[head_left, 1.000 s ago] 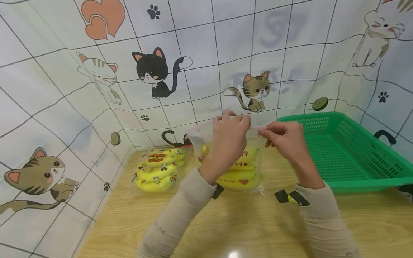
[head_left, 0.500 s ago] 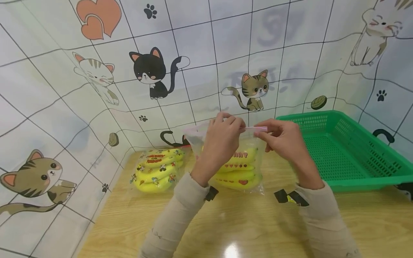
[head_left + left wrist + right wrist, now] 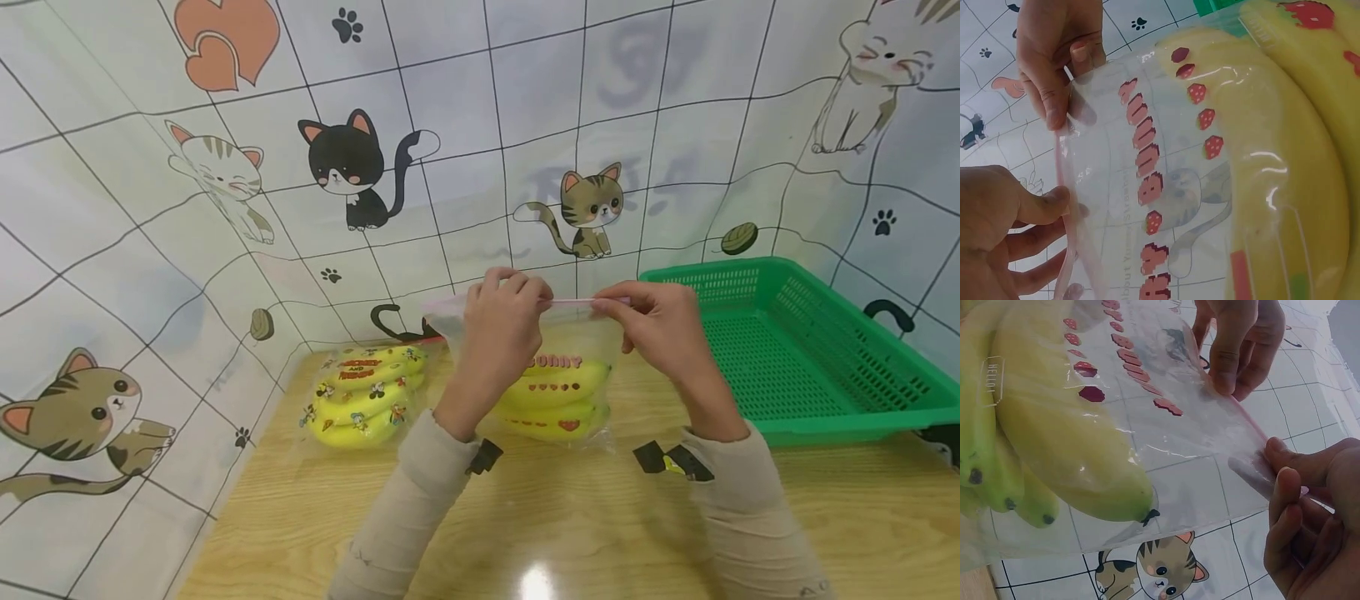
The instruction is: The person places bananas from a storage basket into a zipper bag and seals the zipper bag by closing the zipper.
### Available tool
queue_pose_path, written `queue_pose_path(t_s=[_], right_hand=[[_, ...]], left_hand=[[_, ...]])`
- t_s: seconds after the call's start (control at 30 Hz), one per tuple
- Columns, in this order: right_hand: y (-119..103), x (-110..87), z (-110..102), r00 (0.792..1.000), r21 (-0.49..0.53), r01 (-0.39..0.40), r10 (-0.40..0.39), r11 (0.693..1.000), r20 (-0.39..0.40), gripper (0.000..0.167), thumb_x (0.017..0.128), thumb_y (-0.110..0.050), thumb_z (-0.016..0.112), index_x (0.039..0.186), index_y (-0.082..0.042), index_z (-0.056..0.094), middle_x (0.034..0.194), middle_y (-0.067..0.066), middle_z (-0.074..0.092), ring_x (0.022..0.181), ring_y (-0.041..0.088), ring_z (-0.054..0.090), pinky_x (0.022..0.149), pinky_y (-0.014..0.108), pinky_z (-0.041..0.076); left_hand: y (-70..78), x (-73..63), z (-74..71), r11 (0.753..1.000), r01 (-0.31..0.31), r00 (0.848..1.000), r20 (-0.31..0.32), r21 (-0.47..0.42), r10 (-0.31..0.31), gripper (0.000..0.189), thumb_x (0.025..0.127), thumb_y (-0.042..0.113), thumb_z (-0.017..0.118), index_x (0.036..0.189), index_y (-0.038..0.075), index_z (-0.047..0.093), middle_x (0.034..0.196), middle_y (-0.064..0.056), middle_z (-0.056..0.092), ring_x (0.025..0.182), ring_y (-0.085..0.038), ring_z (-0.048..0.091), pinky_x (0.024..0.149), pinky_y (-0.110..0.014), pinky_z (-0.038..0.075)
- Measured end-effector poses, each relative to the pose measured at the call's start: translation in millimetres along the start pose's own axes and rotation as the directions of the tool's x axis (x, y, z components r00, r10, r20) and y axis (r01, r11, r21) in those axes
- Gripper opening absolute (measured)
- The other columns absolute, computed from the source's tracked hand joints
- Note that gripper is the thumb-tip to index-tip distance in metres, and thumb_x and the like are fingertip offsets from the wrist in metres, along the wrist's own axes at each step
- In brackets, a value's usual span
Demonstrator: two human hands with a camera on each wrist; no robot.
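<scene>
A clear zip-top bag (image 3: 577, 333) with a pink top strip and strawberry print holds a bunch of bananas (image 3: 558, 417), resting upright on the table. My left hand (image 3: 501, 329) pinches the pink strip (image 3: 1066, 212) between thumb and fingers, partway along its length. Close to the strip's right end, my right hand (image 3: 660, 321) pinches it too, thumb against the fingers. Between both hands the strip runs straight and taut; left of my left hand it spreads apart in the left wrist view. Part of the bag is hidden behind my left hand and forearm.
Another printed bag of bananas (image 3: 367, 404) lies to the left on the wooden table (image 3: 585, 525). A green perforated basket (image 3: 795, 367) stands at the right. Behind, a cat-printed cloth (image 3: 465, 150) hangs as a backdrop.
My left hand has slid left along the pink strip, widening the gap between the hands. My right hand stays near the strip's right end.
</scene>
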State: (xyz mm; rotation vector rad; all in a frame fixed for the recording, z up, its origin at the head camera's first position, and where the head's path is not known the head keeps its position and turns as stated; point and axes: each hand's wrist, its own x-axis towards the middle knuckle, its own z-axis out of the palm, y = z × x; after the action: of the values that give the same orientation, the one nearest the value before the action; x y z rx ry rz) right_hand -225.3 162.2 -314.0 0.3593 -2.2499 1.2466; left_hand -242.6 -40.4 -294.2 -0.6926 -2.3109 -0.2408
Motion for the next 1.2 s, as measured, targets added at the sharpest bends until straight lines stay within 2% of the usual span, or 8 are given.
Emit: queue_pose_path(t_s=[0.17,0.3,0.4,0.53,0.7,0.93,1.07,1.2], right_hand=[[-1,-1.0,-1,0.999,-0.014,-0.03,0.03,0.999,0.038,0.017,0.097,-0.025,0.074,0.104,-0.011,0.081,0.089,0.012,0.079,0.041,0.019,0.052,0.039,0.028,0.041],[-2,-2.4,-5,0.995,-0.044,-0.059,0.062,0.997,0.076,0.023,0.096,-0.032,0.075,0.107,-0.012,0.08,0.086,0.013,0.077,0.045,0.017,0.05,0.04,0.028,0.043],[-3,-2.7,-5,0.994,-0.066,-0.048,0.054,0.997,0.091,0.024,0.095,-0.033,0.076,0.104,-0.011,0.079,0.087,0.013,0.076,0.049,0.014,0.052,0.041,0.027,0.045],[-3,-3.2,-3,0.998,-0.068,-0.01,0.014,0.998,0.059,0.019,0.095,-0.029,0.076,0.097,-0.01,0.079,0.086,0.011,0.077,0.05,0.011,0.053,0.041,0.023,0.043],[-1,-3.0,-2,1.0,-0.05,0.014,-0.013,0.999,0.009,0.013,0.094,-0.022,0.077,0.092,-0.009,0.079,0.082,0.01,0.077,0.046,0.011,0.05,0.04,0.022,0.04],[3,-3.4,-4,0.999,-0.058,-0.029,0.03,0.998,0.015,0.015,0.095,-0.025,0.077,0.093,-0.011,0.079,0.08,0.009,0.076,0.044,0.015,0.05,0.04,0.025,0.041],[3,-2.6,-5,0.999,-0.053,-0.034,0.035,0.998,0.015,0.014,0.095,-0.024,0.077,0.092,-0.011,0.078,0.079,0.009,0.075,0.046,0.015,0.051,0.04,0.025,0.042],[0,-3.0,-4,0.998,-0.04,-0.055,0.056,0.998,0.031,0.017,0.095,-0.027,0.077,0.094,-0.01,0.078,0.083,0.01,0.076,0.054,0.014,0.057,0.043,0.025,0.047]], left_hand=[[-3.0,-4.0,-3.1,0.998,-0.009,1.0,-0.009,-0.068,0.009,0.009,0.101,0.018,0.066,0.099,0.018,0.074,0.1,0.005,0.076,0.118,-0.023,0.06,0.093,-0.043,0.054],[-2.2,-6.5,-2.5,0.994,-0.02,0.999,-0.032,-0.104,0.017,0.009,0.101,0.019,0.066,0.101,0.017,0.075,0.1,0.003,0.076,0.117,-0.024,0.061,0.094,-0.043,0.053],[-2.3,-9.4,0.3,0.992,-0.011,0.998,-0.06,-0.124,0.003,0.009,0.099,0.018,0.067,0.1,0.016,0.076,0.099,0.003,0.076,0.117,-0.024,0.061,0.094,-0.042,0.053],[-3.5,-13.6,4.6,0.991,-0.003,0.994,-0.111,-0.136,-0.012,0.008,0.096,0.017,0.067,0.094,0.017,0.075,0.094,0.004,0.075,0.116,-0.023,0.062,0.09,-0.042,0.054],[-7.2,-14.9,7.2,0.992,-0.018,0.987,-0.16,-0.123,-0.002,0.008,0.095,0.018,0.068,0.093,0.018,0.075,0.095,0.003,0.076,0.119,-0.024,0.062,0.093,-0.048,0.053],[-21.6,-17.7,8.8,0.987,-0.004,0.988,-0.153,-0.161,-0.021,0.007,0.096,0.016,0.069,0.095,0.016,0.075,0.097,0.001,0.077,0.121,-0.027,0.062,0.096,-0.052,0.052],[-25.1,-20.5,10.2,0.983,-0.052,0.985,-0.17,-0.177,0.022,0.008,0.098,0.016,0.068,0.099,0.014,0.076,0.099,-0.001,0.077,0.123,-0.029,0.062,0.099,-0.053,0.052],[-29.2,-26.1,13.4,0.973,-0.104,0.972,-0.227,-0.205,0.056,0.011,0.1,0.014,0.067,0.103,0.011,0.077,0.099,-0.004,0.077,0.124,-0.032,0.062,0.106,-0.053,0.05]])
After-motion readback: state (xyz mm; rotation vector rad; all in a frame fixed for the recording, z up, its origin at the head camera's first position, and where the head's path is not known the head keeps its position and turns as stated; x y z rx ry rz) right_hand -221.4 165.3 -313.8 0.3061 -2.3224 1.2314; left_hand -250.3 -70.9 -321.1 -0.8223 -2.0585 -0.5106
